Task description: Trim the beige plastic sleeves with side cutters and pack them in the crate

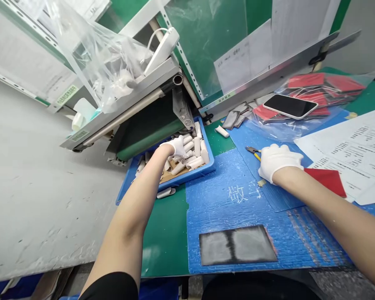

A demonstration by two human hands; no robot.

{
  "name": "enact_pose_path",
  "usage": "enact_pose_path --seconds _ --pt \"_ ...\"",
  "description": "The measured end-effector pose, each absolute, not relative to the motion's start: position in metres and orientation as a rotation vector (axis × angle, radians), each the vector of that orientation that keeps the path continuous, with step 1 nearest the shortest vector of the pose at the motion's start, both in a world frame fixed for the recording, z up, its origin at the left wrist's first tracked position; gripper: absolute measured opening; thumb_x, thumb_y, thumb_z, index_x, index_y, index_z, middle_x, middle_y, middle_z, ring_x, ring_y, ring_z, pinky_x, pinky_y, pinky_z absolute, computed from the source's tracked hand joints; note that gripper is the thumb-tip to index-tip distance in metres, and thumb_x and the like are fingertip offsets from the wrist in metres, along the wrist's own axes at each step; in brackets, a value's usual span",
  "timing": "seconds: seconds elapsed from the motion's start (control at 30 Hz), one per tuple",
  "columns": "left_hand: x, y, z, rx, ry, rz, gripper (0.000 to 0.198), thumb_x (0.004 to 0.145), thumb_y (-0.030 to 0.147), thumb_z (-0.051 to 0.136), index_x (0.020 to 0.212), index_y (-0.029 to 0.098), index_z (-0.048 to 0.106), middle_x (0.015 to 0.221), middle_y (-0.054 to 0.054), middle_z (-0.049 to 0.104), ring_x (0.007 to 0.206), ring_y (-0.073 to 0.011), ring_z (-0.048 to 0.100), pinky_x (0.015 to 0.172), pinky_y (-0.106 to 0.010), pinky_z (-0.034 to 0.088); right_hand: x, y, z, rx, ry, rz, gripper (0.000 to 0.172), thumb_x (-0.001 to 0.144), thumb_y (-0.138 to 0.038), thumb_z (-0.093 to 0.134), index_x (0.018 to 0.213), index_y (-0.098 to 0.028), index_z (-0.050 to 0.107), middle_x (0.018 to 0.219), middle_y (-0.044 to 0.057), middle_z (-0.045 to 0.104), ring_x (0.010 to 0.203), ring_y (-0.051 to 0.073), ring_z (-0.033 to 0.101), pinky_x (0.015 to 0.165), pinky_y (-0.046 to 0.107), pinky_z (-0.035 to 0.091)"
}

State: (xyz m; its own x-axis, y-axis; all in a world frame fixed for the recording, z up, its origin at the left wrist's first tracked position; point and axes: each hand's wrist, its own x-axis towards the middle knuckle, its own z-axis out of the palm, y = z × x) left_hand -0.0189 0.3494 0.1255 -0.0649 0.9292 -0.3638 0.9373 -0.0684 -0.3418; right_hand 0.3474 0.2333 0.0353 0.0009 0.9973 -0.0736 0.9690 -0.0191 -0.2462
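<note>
My left hand [176, 146], in a white glove, reaches into a blue tray [211, 166] filled with several white cylindrical pieces [196, 161]; its fingers curl down among them, and whether they grip one is hidden. My right hand [278, 161], also gloved, rests closed on the blue corrugated mat [237, 196], right next to yellow-handled cutters [253, 151]. What it holds, if anything, is hidden under the glove. A red sheet [328, 180] lies under my right wrist.
A small conveyor [143, 125] ends above the tray. A phone [290, 106] lies on bagged red sheets [318, 89]. Printed papers [359, 154] sit at right. A loose white cylinder [221, 131] and grey pieces [236, 117] lie behind. A dark patch [237, 245] marks the mat.
</note>
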Motion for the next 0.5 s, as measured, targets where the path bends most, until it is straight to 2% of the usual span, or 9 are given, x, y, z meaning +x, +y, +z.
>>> enact_pose_path --seconds 0.07,0.17,0.27,0.4,0.5 --pt "-0.024 0.351 0.128 2.115 2.138 -0.812 0.113 0.064 0.070 0.081 0.154 0.013 0.043 0.140 -0.024 0.068 0.115 -0.0366 0.073 0.089 -0.039 0.057 0.347 0.234 0.036 -2.099 -2.085 0.310 0.033 0.087 -0.021 0.065 0.116 -0.008 0.075 0.114 0.029 0.067 0.111 0.043 0.063 0.075 0.055 0.048" --pt "-0.029 0.348 0.135 2.095 2.150 -0.798 0.088 0.066 0.064 0.081 0.136 0.018 0.058 0.127 -0.018 0.075 0.107 -0.0356 0.075 0.083 -0.039 0.057 0.348 0.237 0.035 -2.068 -2.057 0.331 0.033 0.088 -0.019 0.062 0.117 -0.007 0.074 0.109 0.028 0.069 0.099 0.037 0.068 0.070 0.046 0.047" --pt "-0.034 0.337 0.138 2.101 2.186 -0.725 0.068 0.069 0.051 0.079 0.126 0.019 0.061 0.116 -0.014 0.077 0.097 -0.0319 0.076 0.076 -0.037 0.058 0.354 0.240 0.033 -2.060 -2.042 0.392 0.036 0.091 -0.016 0.053 0.121 -0.005 0.070 0.103 0.026 0.071 0.085 0.030 0.071 0.065 0.040 0.044" --pt "-0.046 0.306 0.135 2.231 2.295 -0.529 0.063 0.072 0.045 0.077 0.127 0.019 0.059 0.139 -0.019 0.066 0.121 -0.0394 0.068 0.090 -0.044 0.059 0.363 0.243 0.036 -2.028 -2.061 0.477 0.037 0.093 -0.018 0.045 0.115 -0.003 0.071 0.093 0.026 0.072 0.076 0.028 0.072 0.063 0.039 0.044" --pt "-0.054 0.267 0.126 2.330 2.445 -0.119 0.055 0.079 0.040 0.074 0.126 0.017 0.057 0.138 -0.019 0.065 0.128 -0.0404 0.065 0.101 -0.049 0.057 0.358 0.239 0.043 -1.965 -2.100 0.467 0.037 0.094 -0.019 0.043 0.115 -0.007 0.070 0.097 0.025 0.074 0.084 0.031 0.073 0.068 0.040 0.046"
